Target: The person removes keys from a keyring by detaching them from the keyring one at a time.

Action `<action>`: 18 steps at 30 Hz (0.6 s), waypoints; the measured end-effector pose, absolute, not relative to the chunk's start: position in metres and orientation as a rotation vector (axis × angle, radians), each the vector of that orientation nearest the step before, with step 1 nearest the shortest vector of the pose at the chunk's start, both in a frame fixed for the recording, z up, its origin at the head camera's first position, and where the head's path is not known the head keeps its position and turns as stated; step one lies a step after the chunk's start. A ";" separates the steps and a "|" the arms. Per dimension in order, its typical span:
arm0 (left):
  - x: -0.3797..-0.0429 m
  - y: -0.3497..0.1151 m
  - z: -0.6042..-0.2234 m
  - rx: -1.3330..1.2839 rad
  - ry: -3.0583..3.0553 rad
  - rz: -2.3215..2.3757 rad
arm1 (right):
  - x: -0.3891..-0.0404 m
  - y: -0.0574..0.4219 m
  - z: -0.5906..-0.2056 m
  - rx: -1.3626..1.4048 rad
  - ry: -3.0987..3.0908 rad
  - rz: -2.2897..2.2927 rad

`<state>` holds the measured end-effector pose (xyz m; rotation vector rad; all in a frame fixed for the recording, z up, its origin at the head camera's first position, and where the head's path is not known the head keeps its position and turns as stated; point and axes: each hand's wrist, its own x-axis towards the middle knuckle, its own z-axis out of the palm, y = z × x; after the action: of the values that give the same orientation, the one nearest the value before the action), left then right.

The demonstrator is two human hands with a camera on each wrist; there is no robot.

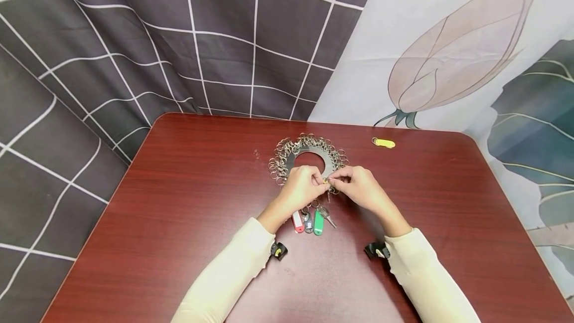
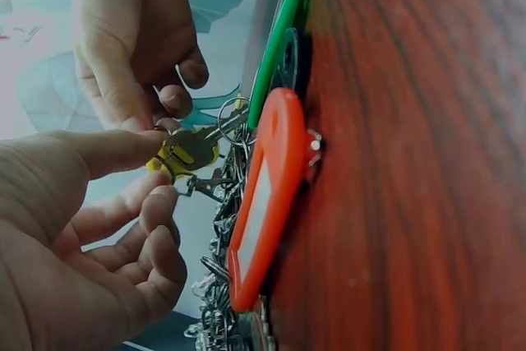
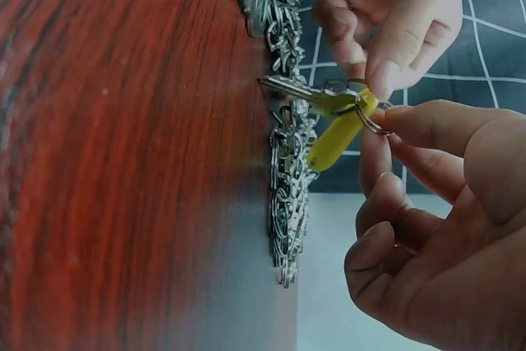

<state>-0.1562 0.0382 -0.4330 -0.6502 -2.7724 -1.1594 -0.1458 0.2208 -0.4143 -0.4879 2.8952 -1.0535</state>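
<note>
Over the front right of a flat grey ring plate (image 1: 329, 163), my two hands meet at a yellow key tag (image 3: 335, 144). The left hand (image 1: 303, 186) pinches the tag's upper end between thumb and fingers. A small split ring (image 3: 370, 119) on it is pinched between the right hand's (image 1: 360, 188) thumb and forefinger. A silver key (image 3: 288, 88) hangs beside the tag. Many metal clasps and rings (image 1: 284, 151) line the plate's edge. In front lie a red tag (image 1: 298, 221), a dark fob (image 1: 308, 222), a green tag (image 1: 319, 222) and another key (image 1: 329, 217).
Another yellow tag (image 1: 384, 143) lies at the back right of the reddish-brown table (image 1: 202, 188). A dark grid curtain (image 1: 224, 54) and a white flower-print curtain (image 1: 367, 64) hang behind the table.
</note>
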 end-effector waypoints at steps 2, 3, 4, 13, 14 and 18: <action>-0.157 0.038 -0.433 -0.629 -2.769 -1.189 | -0.146 0.221 -0.415 -0.501 2.909 -1.056; -0.157 0.038 -0.433 -0.624 -2.767 -1.192 | -0.146 0.220 -0.416 -0.506 2.916 -1.055; -0.156 0.038 -0.432 -0.624 -2.766 -1.184 | -0.146 0.220 -0.416 -0.512 2.924 -1.053; -0.151 0.038 -0.424 -0.634 -2.767 -1.075 | -0.145 0.216 -0.416 -0.558 2.985 -1.061; -0.151 0.038 -0.425 -0.641 -2.754 -1.083 | -0.145 0.216 -0.416 -0.550 2.984 -1.063; -0.152 0.038 -0.429 -0.687 -2.685 -1.134 | -0.144 0.215 -0.417 -0.509 2.964 -1.068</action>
<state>-0.1524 0.0383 -0.4289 -0.6873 -2.6851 -1.1345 -0.1444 0.2151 -0.4166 -0.5090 2.9645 -1.0677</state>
